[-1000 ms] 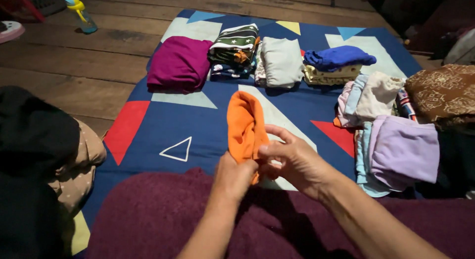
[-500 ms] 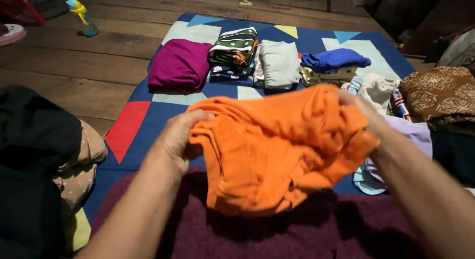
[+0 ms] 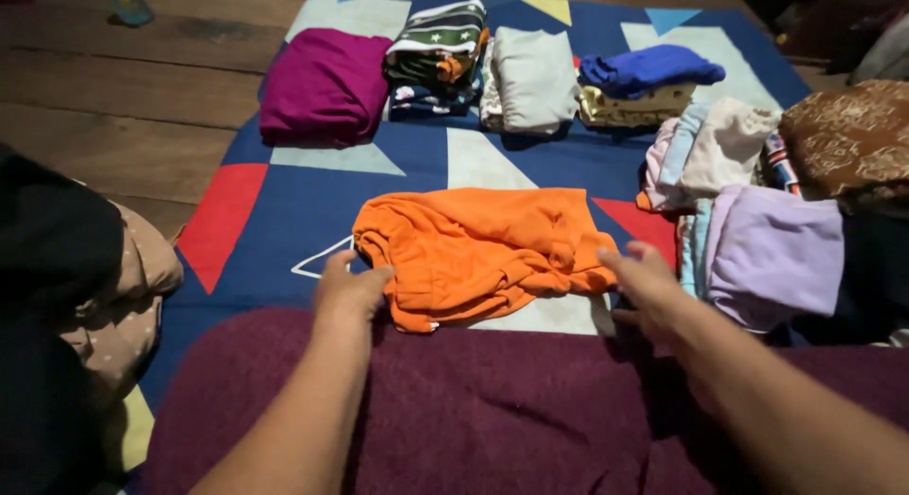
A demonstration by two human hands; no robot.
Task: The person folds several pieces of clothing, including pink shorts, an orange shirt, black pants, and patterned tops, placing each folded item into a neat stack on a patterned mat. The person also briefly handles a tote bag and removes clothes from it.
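Observation:
An orange garment (image 3: 483,251) lies spread and rumpled on the blue patterned mat (image 3: 284,211), right in front of me. My left hand (image 3: 348,289) rests at its near left corner, fingers on or at the cloth's edge. At the garment's right end my right hand (image 3: 646,279) hovers with fingers apart, holding nothing. A dark purple cloth (image 3: 492,410) covers my lap below both arms.
Folded clothes line the mat's far side: a magenta pile (image 3: 327,88), a striped green pile (image 3: 437,55), a pale grey one (image 3: 535,79), a blue-on-yellow stack (image 3: 649,83). Lilac (image 3: 776,254) and cream (image 3: 715,150) folded clothes and a brown patterned cloth (image 3: 847,140) sit right. Dark fabric (image 3: 57,296) lies left.
The orange garment went from bunched in my hands, to held up spread, to lying flat on the mat. My right hand has let go of it.

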